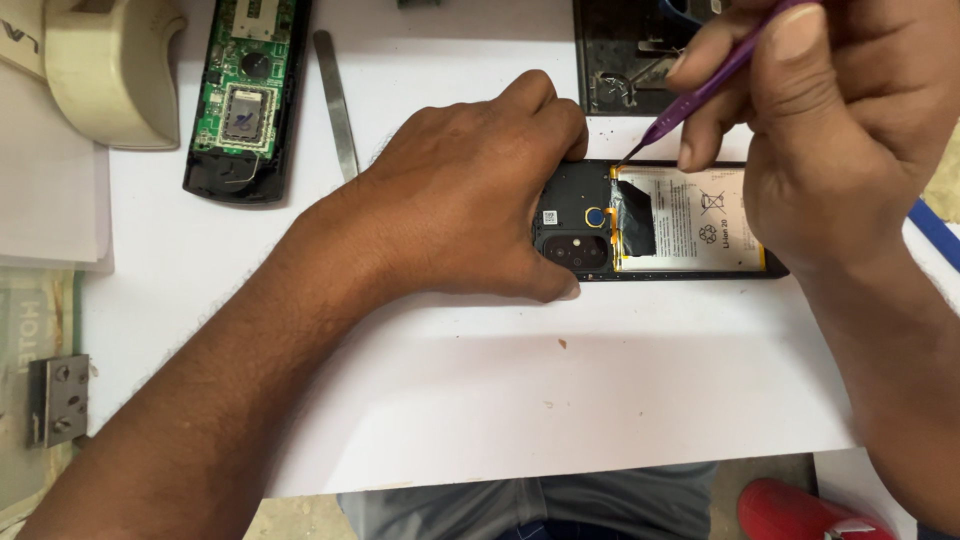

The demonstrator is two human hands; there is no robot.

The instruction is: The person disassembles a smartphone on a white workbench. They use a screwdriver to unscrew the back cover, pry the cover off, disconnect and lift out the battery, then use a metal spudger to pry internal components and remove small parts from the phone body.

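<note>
An opened black smartphone [580, 215] lies back-up on the white table top [560, 400], showing its white battery [695, 220], a strip of black tape and the camera module. My left hand [470, 195] grips the phone's camera end and holds it down. My right hand [830, 120] holds a thin purple pry tool [700, 95]. The tool's tip touches the phone's top edge at the battery's upper left corner.
A second opened device with a green circuit board [245, 90] lies at the back left, a flat metal spudger [337, 100] beside it. A beige plastic object [110, 70] sits far left, a dark back cover [625, 55] behind the phone, a metal hinge [60, 400] at left edge.
</note>
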